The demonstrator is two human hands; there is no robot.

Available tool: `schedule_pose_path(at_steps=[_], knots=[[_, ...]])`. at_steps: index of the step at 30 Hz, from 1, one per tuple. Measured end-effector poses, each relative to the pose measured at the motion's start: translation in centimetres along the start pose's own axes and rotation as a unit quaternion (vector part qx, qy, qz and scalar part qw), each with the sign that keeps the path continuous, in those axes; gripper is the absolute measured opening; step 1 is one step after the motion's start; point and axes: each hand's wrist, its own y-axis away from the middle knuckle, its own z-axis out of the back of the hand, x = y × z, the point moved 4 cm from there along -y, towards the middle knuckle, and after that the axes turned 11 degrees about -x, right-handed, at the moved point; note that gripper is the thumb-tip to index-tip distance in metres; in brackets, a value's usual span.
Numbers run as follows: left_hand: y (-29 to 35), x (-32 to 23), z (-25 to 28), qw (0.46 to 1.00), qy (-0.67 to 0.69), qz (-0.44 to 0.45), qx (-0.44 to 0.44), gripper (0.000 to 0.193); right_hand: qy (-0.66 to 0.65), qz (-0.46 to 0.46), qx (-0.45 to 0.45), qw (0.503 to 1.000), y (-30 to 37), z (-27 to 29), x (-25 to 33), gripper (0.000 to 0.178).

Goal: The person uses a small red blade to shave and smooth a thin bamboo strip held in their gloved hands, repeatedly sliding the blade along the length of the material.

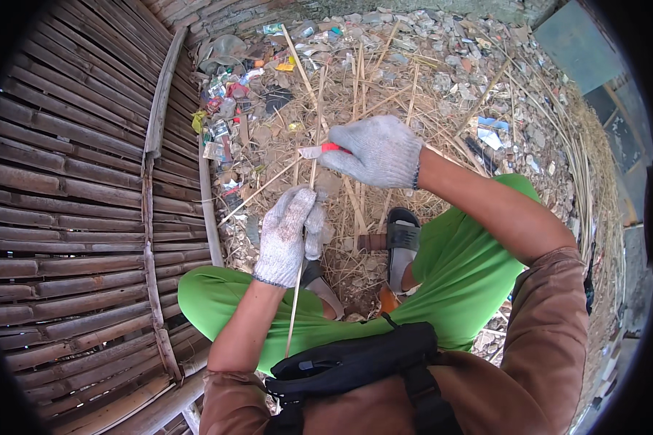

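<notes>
My left hand, in a pale knitted work glove, is closed around a thin bamboo strip. The strip runs from near my waist up through the fist and out past it. Just beyond, my right hand, gloved the same way, grips a small knife with a red handle. Its short blade points left and lies against or just beside the strip; whether they touch I cannot tell. Most of the handle is hidden inside my right glove.
A slatted bamboo wall stands on the left. Bamboo strips, dry straw and scattered litter cover the ground ahead. My sandaled foot is below my hands, and a black waist bag sits at my lap.
</notes>
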Motion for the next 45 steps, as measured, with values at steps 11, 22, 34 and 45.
schedule_pose_path(at_steps=[11, 22, 34, 45], knots=[[0.6, -0.5, -0.5, 0.999, -0.039, 0.002, -0.014, 0.028, 0.006, -0.047, -0.021, 0.999, -0.3, 0.9, -1.9, 0.058], [0.4, -1.0, -0.3, 0.994, -0.105, -0.033, -0.026, 0.023, 0.044, -0.044, 0.014, 0.998, -0.3, 0.7, -0.9, 0.052], [0.7, -1.0, -0.3, 0.987, -0.152, -0.049, -0.028, 0.022, -0.007, -0.061, 0.043, 0.997, 0.3, 0.1, -0.4, 0.058], [1.4, -1.3, -0.5, 0.957, -0.253, -0.14, -0.02, 0.017, 0.052, -0.066, 0.008, 0.996, -0.8, -0.2, -3.4, 0.061]])
